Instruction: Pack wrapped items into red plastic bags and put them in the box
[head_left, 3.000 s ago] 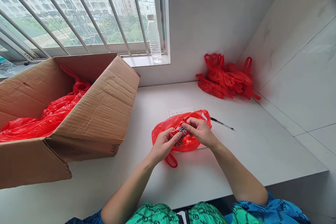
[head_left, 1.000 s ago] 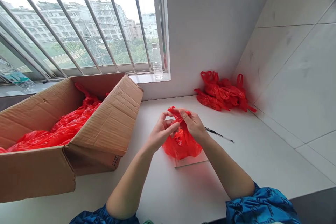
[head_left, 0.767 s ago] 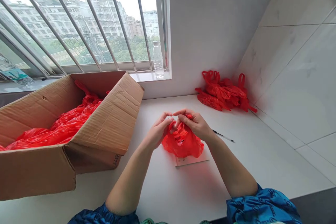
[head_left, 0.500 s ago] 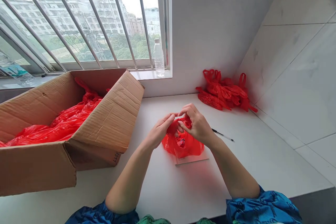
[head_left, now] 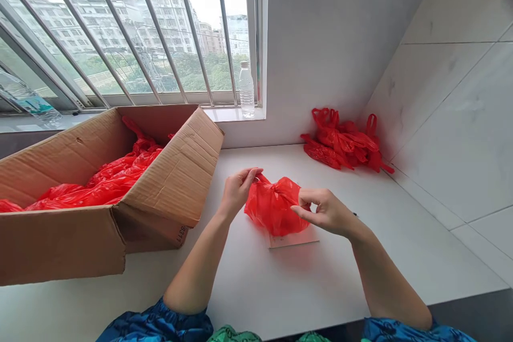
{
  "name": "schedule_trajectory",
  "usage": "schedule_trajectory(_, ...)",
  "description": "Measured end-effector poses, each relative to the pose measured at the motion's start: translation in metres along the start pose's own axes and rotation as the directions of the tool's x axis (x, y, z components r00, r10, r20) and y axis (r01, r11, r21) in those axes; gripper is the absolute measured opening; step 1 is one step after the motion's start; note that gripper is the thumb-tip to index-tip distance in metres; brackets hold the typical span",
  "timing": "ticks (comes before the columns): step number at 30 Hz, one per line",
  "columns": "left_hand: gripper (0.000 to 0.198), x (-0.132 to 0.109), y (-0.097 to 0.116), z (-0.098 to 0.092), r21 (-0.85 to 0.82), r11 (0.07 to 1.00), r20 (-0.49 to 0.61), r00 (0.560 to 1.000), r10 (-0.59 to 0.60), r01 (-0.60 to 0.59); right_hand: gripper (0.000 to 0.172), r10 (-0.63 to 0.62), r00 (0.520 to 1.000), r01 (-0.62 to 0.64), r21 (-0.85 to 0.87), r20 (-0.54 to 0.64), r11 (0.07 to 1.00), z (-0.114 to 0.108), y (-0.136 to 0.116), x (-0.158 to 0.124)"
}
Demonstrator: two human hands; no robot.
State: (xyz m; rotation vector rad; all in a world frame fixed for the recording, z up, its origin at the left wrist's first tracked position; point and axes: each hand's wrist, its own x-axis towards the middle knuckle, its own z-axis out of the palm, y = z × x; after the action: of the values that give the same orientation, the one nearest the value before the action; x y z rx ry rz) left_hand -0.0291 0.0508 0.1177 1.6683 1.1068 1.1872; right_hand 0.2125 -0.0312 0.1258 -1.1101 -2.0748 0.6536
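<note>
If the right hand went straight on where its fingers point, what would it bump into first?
The red bag just ahead, though depth is unclear; the right hand may be touching it.

From where I stand, the number [head_left: 182,234] on the cardboard box's [head_left: 172,181] lower corner looks like 8311, though the 1st digit is unsure. The bottle's [head_left: 51,117] teal label [head_left: 35,104] and the print on the pad [head_left: 294,240] partly behind the red bag [head_left: 266,207] are unreadable.
</note>
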Motion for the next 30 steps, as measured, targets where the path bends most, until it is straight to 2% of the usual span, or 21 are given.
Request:
schedule_trajectory(3,0.041,0.002,-0.020,-0.009,0.218,0.975,-0.137,0.988,0.075,-0.044,0.040,0.137,0.986,-0.142,0.058,0.093,0.988,-0.002,0.015,-0.029)
schedule_trajectory(5,0.041,-0.002,-0.029,-0.015,0.307,0.951,-0.161,0.983,0.093,-0.040,0.040,0.200,0.967,-0.215,0.083,0.156,0.973,-0.005,0.026,-0.045)
schedule_trajectory(7,0.043,-0.011,-0.036,-0.020,0.298,0.954,-0.137,0.988,0.075,-0.031,0.032,0.230,0.954,-0.257,0.126,0.194,0.958,-0.009,0.036,-0.057)
schedule_trajectory(9,0.052,-0.022,-0.042,-0.026,0.242,0.970,-0.095,0.995,0.015,0.008,0.024,0.255,0.961,-0.268,0.135,0.108,0.954,-0.011,0.044,-0.065)
schedule_trajectory(10,0.060,-0.028,-0.044,-0.029,0.233,0.971,-0.066,0.997,-0.033,0.047,0.029,0.266,0.964,-0.267,0.101,0.026,0.958,-0.010,0.047,-0.066)
schedule_trajectory(12,0.070,-0.038,-0.045,-0.030,0.297,0.947,0.004,0.992,-0.126,0.119,0.051,0.235,0.967,-0.240,-0.044,-0.103,0.970,-0.003,0.051,-0.063)
schedule_trajectory(13,0.071,-0.043,-0.045,-0.028,0.366,0.922,0.047,0.987,-0.153,0.126,0.065,0.189,0.975,-0.203,-0.131,-0.115,0.970,0.003,0.053,-0.057)
schedule_trajectory(15,0.073,-0.048,-0.042,-0.016,0.502,0.864,0.151,0.979,-0.137,0.044,0.089,0.069,0.997,-0.078,-0.266,-0.043,0.961,0.020,0.056,-0.041)
schedule_trajectory(17,0.075,-0.048,-0.040,0.002,0.579,0.804,0.266,0.963,-0.034,-0.131,0.102,-0.035,0.999,0.043,-0.315,0.031,0.948,0.039,0.058,-0.020)
schedule_trajectory(19,0.071,-0.044,-0.043,0.019,0.605,0.739,0.354,0.931,0.083,-0.296,0.099,-0.072,0.995,0.089,-0.309,0.065,0.947,0.055,0.062,-0.001)
schedule_trajectory(21,0.063,-0.040,-0.052,0.031,0.620,0.683,0.402,0.904,0.146,-0.386,0.090,-0.052,0.996,0.070,-0.302,0.067,0.951,0.068,0.068,0.011)
schedule_trajectory(26,0.061,-0.038,-0.083,0.034,0.665,0.620,0.436,0.890,0.132,-0.417,0.083,0.004,0.999,0.016,-0.375,0.051,0.927,0.082,0.084,0.014)
schedule_trajectory(30,0.064,-0.039,-0.092,0.035,0.673,0.612,0.442,0.889,0.118,-0.416,0.079,0.021,0.998,0.005,-0.411,0.059,0.912,0.087,0.090,0.012)
